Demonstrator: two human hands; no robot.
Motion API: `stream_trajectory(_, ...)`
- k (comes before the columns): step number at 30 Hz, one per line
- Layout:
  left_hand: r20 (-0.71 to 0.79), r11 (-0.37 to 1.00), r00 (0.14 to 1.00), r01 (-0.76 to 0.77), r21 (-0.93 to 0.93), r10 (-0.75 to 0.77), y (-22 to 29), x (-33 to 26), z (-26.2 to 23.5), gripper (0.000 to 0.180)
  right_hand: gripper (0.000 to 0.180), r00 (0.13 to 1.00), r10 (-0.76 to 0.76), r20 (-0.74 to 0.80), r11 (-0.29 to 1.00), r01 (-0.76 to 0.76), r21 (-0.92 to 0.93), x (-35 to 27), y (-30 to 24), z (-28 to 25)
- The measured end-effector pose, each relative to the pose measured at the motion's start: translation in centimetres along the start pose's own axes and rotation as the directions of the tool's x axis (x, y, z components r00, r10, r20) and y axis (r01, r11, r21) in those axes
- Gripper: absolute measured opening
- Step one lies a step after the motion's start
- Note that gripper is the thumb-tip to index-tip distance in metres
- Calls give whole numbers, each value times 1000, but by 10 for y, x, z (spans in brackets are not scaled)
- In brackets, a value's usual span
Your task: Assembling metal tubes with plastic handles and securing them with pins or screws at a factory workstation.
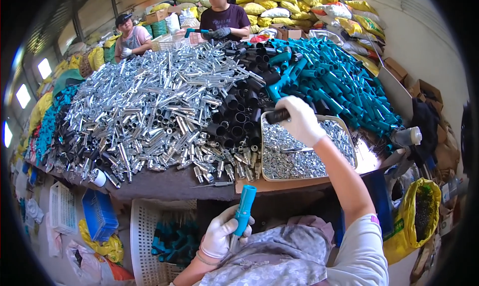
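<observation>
My gloved left hand (pixel 218 234), close to my body, is wrapped round a teal plastic tube (pixel 245 206) held upright, a metal rod showing below it. Further forward, my gloved right hand (pixel 301 119) grips a short black cylindrical part (pixel 277 116) over the far left corner of a shallow tray (pixel 262 151) of small metal pieces. Left of the tray stand black plastic sleeves (pixel 235 121). A wide heap of silver metal rods and sockets (pixel 149 101) spreads beyond them. Teal tubes (pixel 329 79) are piled behind the tray.
A white perforated basket (pixel 142 246) with teal parts stands below the table edge. A blue crate (pixel 100 213) is to its left. An open yellow sack (pixel 399 241) sits at right. Two people work across the table, one holding a teal part (pixel 196 32). Stacked sacks (pixel 279 9) line the back.
</observation>
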State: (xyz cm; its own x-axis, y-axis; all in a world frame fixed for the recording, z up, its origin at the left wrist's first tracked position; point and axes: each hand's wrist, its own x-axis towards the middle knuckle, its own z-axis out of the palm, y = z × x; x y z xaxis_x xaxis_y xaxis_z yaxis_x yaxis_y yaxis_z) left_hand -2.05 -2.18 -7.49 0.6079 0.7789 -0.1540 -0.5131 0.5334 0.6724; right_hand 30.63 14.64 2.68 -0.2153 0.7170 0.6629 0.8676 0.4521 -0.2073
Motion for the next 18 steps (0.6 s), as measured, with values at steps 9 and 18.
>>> stream_trajectory(9, 20, 983, 999, 24, 181, -29, 7, 11, 7, 65, 54, 977, -23, 214, 935, -55, 351, -101, -100, -40)
stream_trajectory(18, 111, 911, 957, 215, 352, -268, -6, -3, 4, 73, 76, 932, -182, 315, 843, -17, 537, -148, -106, -36)
